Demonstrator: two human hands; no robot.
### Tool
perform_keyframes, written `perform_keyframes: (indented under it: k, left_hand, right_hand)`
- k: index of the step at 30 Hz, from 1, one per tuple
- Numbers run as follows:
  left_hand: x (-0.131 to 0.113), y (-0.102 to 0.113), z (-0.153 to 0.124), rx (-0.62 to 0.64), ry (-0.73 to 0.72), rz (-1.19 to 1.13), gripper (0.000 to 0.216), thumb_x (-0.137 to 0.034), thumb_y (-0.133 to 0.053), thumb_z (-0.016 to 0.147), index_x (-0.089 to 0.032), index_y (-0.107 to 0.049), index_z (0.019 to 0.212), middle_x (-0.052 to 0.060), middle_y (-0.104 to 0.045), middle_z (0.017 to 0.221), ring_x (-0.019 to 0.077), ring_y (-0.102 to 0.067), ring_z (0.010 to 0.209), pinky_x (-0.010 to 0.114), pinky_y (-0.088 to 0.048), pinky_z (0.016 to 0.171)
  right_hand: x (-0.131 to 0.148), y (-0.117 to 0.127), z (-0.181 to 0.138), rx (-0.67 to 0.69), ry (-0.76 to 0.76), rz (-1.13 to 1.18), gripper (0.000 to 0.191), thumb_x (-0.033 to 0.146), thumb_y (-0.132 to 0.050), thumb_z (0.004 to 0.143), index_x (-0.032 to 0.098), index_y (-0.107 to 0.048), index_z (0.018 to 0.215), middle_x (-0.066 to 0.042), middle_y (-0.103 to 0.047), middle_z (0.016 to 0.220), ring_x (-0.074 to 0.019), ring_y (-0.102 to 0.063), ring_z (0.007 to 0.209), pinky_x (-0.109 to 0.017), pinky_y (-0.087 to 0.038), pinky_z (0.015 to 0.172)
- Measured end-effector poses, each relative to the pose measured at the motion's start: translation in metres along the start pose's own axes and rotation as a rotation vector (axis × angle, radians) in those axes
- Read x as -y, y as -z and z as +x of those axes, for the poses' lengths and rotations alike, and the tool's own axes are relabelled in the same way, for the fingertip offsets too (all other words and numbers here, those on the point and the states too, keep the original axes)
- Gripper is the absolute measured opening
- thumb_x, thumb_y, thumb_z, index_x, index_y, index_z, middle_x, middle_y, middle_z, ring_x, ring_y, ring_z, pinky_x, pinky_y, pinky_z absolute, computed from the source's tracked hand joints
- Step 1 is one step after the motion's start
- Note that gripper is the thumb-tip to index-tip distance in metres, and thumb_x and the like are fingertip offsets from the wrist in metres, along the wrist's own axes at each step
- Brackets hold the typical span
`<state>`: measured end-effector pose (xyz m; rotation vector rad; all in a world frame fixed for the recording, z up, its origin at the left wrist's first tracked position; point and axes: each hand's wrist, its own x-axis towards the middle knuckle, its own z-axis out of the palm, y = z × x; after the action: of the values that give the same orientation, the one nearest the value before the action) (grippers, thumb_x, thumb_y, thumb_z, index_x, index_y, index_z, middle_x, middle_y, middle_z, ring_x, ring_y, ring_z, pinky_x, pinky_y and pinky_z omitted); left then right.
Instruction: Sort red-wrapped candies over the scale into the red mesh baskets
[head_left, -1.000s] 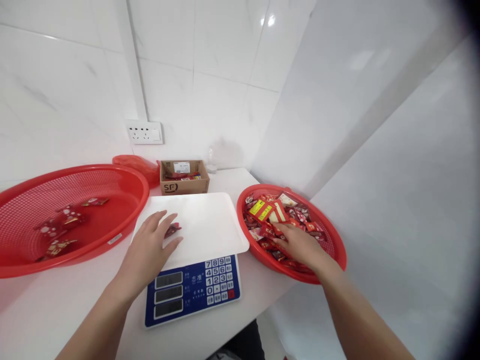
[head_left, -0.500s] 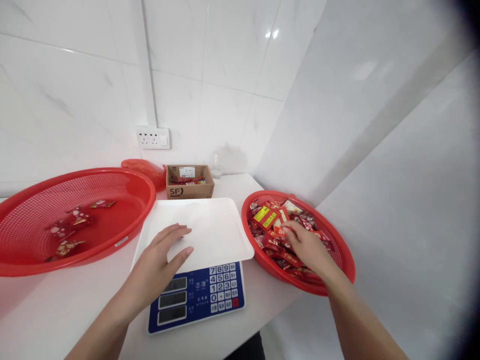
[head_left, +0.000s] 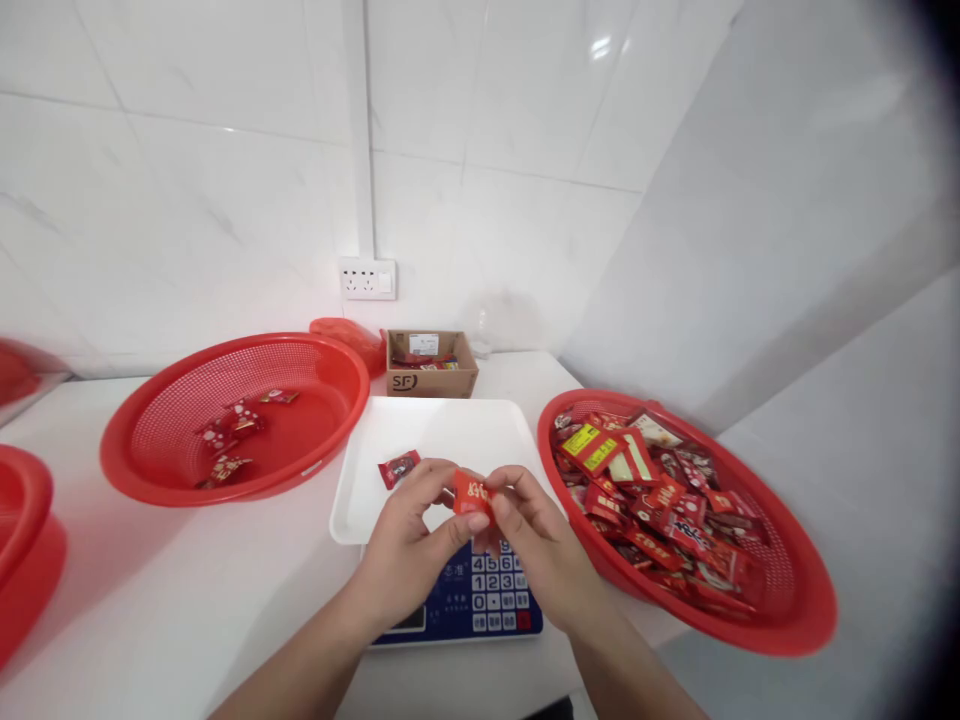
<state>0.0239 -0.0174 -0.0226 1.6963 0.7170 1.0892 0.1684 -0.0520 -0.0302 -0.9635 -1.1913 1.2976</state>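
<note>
Between the fingertips of both hands is a small red snack packet [head_left: 472, 492] with light lettering. My left hand [head_left: 416, 535] pinches its left side, and my right hand [head_left: 536, 540] grips its right side. Both are above the front of a digital scale, partly covering its blue keypad panel [head_left: 487, 600]. On the scale's white tray [head_left: 457, 425] lies a dark red packet [head_left: 398, 468], just left of my left fingers. To the right, a red basket [head_left: 814, 620] holds many red snack packets [head_left: 679, 520].
A red basket [head_left: 120, 450] with several packets stands left of the scale. Behind the scale are a cardboard box [head_left: 442, 383] with packets and a red plastic bag [head_left: 352, 340]. Another red basket [head_left: 30, 510] shows at the left edge.
My right hand has left the right basket and met my left hand over the scale, with a red packet now held between them. A packet now lies on the tray. The view has swung left.
</note>
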Motion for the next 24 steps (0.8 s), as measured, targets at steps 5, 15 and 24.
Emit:
perform_keyframes:
  k: [5, 15, 24]
  left_hand:
    - [-0.001, 0.01, 0.001, -0.035, 0.039, -0.054, 0.015, -0.031, -0.058, 0.085, -0.019, -0.059, 0.077, 0.002, -0.058, 0.086, 0.0164, -0.052, 0.085, 0.029, -0.042, 0.079]
    - [0.0, 0.008, -0.002, 0.032, 0.156, -0.271, 0.017, -0.032, -0.061, 0.083, -0.02, -0.062, 0.095, 0.004, -0.064, 0.092, 0.0195, -0.058, 0.09, 0.033, -0.046, 0.083]
    - [0.001, 0.002, -0.007, -0.022, 0.127, -0.199, 0.021, -0.029, -0.06, 0.085, -0.022, -0.058, 0.105, 0.004, -0.062, 0.101, 0.0175, -0.058, 0.096, 0.033, -0.047, 0.087]
  right_hand:
    - [0.001, 0.001, -0.001, -0.041, 0.04, -0.244, 0.025, 0.038, -0.064, 0.082, 0.024, -0.055, 0.101, 0.0, -0.062, 0.089, -0.0118, -0.056, 0.073, -0.025, -0.047, 0.066]
    - [-0.002, -0.007, -0.001, -0.246, 0.172, -0.537, 0.025, 0.032, -0.068, 0.075, 0.023, -0.059, 0.097, -0.001, -0.066, 0.079, -0.014, -0.058, 0.063, -0.028, -0.052, 0.058]
    - [-0.011, 0.001, 0.0, -0.29, 0.544, -0.915, 0.026, 0.018, -0.054, 0.083, 0.024, -0.059, 0.108, -0.007, -0.062, 0.101, -0.0189, -0.062, 0.083, -0.032, -0.055, 0.063]
